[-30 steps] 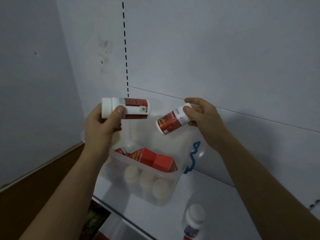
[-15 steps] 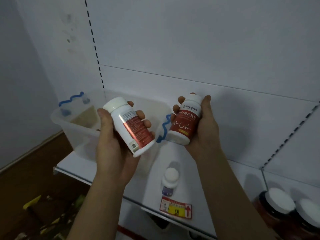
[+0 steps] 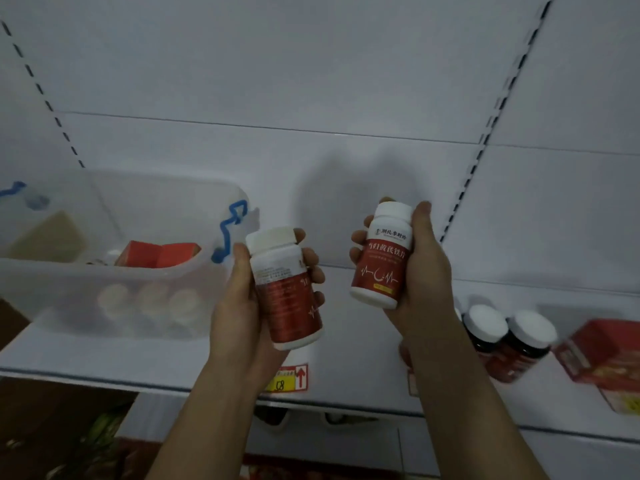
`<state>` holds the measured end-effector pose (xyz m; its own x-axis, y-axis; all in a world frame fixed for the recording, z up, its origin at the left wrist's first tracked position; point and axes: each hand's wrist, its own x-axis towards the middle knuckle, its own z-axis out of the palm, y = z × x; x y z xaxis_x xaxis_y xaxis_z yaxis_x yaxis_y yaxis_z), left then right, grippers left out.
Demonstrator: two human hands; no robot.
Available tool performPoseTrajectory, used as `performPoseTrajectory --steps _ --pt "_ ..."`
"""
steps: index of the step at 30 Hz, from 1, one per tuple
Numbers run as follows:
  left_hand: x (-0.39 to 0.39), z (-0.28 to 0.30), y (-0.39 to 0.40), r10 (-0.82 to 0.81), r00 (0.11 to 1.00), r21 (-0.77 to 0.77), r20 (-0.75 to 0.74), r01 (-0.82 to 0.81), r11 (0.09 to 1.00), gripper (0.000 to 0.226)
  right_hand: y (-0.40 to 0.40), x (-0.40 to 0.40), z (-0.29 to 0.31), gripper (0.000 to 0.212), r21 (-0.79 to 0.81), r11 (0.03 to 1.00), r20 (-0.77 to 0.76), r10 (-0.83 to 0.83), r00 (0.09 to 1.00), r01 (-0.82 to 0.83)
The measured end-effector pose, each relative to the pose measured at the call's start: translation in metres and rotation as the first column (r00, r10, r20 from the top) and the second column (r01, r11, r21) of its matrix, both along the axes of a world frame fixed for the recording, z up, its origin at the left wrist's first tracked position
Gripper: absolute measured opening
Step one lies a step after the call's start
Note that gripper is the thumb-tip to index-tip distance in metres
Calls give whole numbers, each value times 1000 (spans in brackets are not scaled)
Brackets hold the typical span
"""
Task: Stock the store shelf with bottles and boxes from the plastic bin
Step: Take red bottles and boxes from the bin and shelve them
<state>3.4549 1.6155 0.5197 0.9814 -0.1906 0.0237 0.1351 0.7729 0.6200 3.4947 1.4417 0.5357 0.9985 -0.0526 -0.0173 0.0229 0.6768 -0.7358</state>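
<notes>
My left hand [image 3: 239, 317] grips a white bottle with a red label [image 3: 284, 289], held upright above the white shelf [image 3: 346, 368]. In my right hand [image 3: 422, 282] is a second white bottle with a red label [image 3: 382, 258], also upright, its printed front facing me. Both bottles hover over the shelf's middle, a little right of the clear plastic bin [image 3: 104, 271]. The bin stands on the shelf at the left and holds red boxes [image 3: 156, 254] and several white-capped bottles [image 3: 152, 299].
Two dark bottles with white caps [image 3: 502, 337] stand on the shelf at the right, next to a red box [image 3: 602, 355]. A yellow and red price tag [image 3: 287, 377] sits on the shelf's front edge. The white back panel rises behind.
My view has swung right, so the bin now sits further left. Both hands have turned their bottles upright and moved them rightward over the shelf. The small bottle on the shelf is hidden now.
</notes>
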Motion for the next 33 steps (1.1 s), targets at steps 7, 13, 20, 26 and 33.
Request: performPoseTrajectory --steps 7,13,20,26,33 --pt "-1 7 -38 -236 972 60 7 235 970 62 -40 -44 -3 53 -29 952 -17 -307 952 306" --pt "-12 6 -88 -437 899 26 -27 438 899 55 -82 -107 4 56 -43 822 -31 -569 822 567" --pt "-42 -2 -184 -688 721 -5 -85 690 724 60 -153 -196 9 57 -103 566 -128 -823 553 818" --pt "-105 10 -287 -819 566 64 -92 825 562 56 -223 -289 15 55 -142 344 -99 -938 333 928" --pt "-194 6 -411 -904 421 49 -71 907 418 57 -316 -388 10 54 -121 231 -119 -969 217 965"
